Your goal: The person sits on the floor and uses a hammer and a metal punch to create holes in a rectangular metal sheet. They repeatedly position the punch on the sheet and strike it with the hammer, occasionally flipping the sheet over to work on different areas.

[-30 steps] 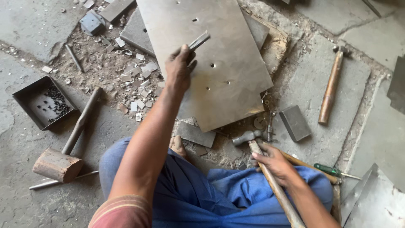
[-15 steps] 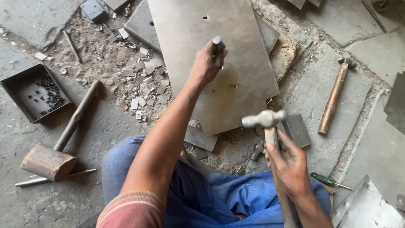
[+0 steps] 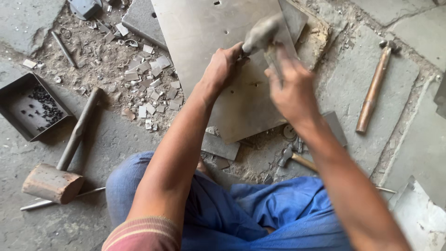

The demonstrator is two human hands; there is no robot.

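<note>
head view: right hand [image 3: 290, 90] swings hammer [image 3: 262, 32] over metal sheet [image 3: 204, 37].

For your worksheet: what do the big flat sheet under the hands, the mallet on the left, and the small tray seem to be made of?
Flat sheet: likely steel, a dull grey, smooth face with small punched holes.
Mallet: probably wood, a brown, rounded block head with a worn end; its dark handle could be wood or metal.
Small tray: apparently thin sheet metal, dark and matt, with folded-up walls.
</note>
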